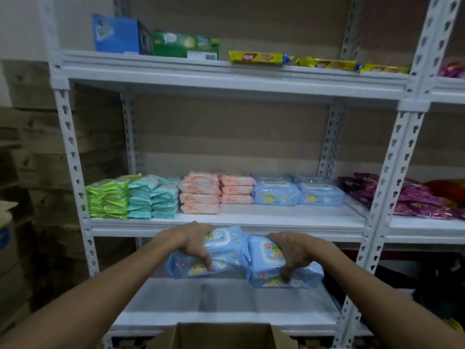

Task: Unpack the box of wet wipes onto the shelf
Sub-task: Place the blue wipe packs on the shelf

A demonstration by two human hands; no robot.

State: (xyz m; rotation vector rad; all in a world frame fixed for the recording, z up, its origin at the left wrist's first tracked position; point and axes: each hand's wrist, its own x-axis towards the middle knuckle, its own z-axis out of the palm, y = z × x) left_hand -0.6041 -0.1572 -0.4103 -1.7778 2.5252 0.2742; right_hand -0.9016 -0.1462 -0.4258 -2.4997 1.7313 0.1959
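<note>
Two blue wet-wipe packs hang side by side just in front of the front edge of the middle shelf (276,217). The left grip (193,244) curls over the left pack (226,250), fingers down its face, and the right grip (292,253) clasps the right pack (264,263) the same way. Below the arms sits the cardboard box (224,335). On the middle shelf, green stacks (108,200), teal stacks (151,197) and pink stacks (216,192) fill the left end, with shelved blue packs (297,192) just right of the pink.
</note>
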